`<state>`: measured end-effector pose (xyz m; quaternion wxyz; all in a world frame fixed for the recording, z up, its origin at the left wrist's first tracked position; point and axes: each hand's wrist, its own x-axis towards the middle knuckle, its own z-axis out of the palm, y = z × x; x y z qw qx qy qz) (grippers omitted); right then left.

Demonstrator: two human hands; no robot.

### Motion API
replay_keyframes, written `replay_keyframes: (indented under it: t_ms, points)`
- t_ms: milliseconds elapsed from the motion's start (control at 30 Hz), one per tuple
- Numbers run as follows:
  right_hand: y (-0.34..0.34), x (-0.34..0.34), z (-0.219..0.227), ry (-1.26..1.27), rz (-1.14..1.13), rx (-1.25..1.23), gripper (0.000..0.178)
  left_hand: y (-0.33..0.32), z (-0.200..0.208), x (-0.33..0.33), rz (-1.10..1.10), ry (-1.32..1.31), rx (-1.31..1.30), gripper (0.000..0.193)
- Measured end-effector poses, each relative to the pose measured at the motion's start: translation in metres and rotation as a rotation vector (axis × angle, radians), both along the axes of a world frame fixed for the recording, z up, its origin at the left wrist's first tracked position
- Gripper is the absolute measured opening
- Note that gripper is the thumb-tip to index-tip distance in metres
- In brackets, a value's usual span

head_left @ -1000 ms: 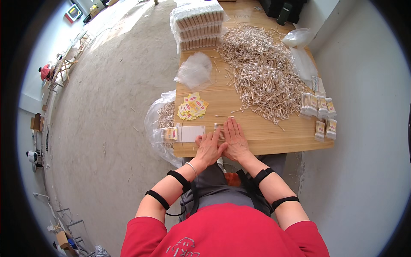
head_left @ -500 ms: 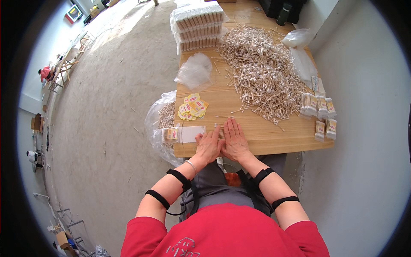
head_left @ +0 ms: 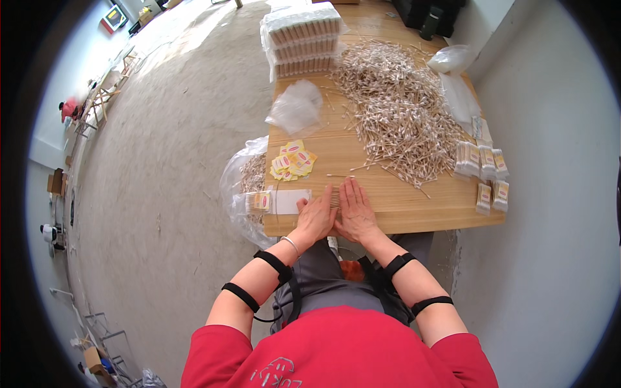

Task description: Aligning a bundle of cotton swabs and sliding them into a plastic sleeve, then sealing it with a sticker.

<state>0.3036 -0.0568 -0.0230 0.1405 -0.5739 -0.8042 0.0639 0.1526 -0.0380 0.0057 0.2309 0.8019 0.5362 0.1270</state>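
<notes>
Your left hand and right hand lie side by side near the front edge of the wooden surface, fingers stretched out and close together, palms turned down and inward. Between them they press a small bundle of cotton swabs, of which only a narrow strip shows in the gap; neither hand is curled into a fist, both are flat and cupping the bundle from either side.

Just left of your left hand lies a clear flat bag, and beyond it a filled pack of swabs at the surface's left edge. A scatter of small yellow labels sits a little farther up. A large loose heap of swabs covers the middle and right of the surface. Finished packs stand along the right edge, and stacked wrapped boxes at the far end. A crumpled plastic bag lies near the stack.
</notes>
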Motion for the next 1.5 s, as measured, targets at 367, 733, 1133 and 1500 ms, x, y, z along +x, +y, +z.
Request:
replay_keyframes:
  t_ms: [367, 733, 1133, 1500]
  points:
    - [-0.009, 0.000, 0.011, -0.044, 0.028, -0.122, 0.083, -0.004, 0.003, 0.002, 0.071, -0.058, -0.017, 0.043]
    - [-0.003, -0.047, -0.001, -0.079, -0.089, -0.180, 0.084, 0.012, -0.036, -0.005, 0.406, -0.991, -0.051, 0.043]
    - [0.005, -0.099, 0.003, 0.031, 0.002, -0.211, 0.079, 0.020, -0.040, -0.055, 0.474, -1.221, -0.117, 0.043]
    - [0.011, -0.111, 0.017, -0.042, 0.009, -0.335, 0.082, 0.022, -0.022, -0.060, 0.444, -0.998, -0.108, 0.045]
